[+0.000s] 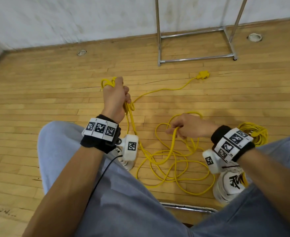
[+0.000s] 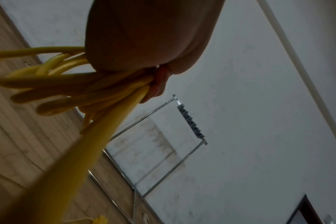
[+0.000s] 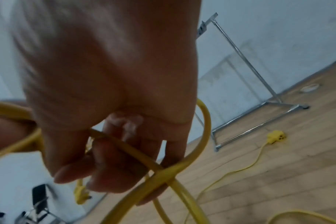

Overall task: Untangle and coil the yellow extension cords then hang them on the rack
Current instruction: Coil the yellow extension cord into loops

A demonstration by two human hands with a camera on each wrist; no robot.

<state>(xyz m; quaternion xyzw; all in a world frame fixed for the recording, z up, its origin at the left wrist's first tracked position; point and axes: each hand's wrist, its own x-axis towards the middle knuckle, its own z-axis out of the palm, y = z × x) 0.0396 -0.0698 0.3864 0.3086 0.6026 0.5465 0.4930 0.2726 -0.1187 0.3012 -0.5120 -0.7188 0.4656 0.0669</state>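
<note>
A yellow extension cord (image 1: 166, 161) lies in loose tangled loops on the wooden floor between my feet. My left hand (image 1: 115, 96) is raised and grips a bunch of gathered loops (image 2: 67, 84); strands hang from it down to the tangle. My right hand (image 1: 187, 127) holds one loop of the cord (image 3: 163, 169) lower down, fingers curled round it. One strand runs across the floor to a yellow socket block (image 1: 204, 75) near the chrome rack (image 1: 197, 57). A second, coiled yellow cord (image 1: 255, 134) lies by my right knee.
The rack stands against the white wall (image 1: 72, 19), and its hook bar (image 2: 191, 121) shows in the left wrist view. Two round floor outlets (image 1: 81, 52) (image 1: 255, 37) sit near the wall. My white shoe (image 1: 229, 185) and a chrome chair bar (image 1: 188, 206) are close to the tangle.
</note>
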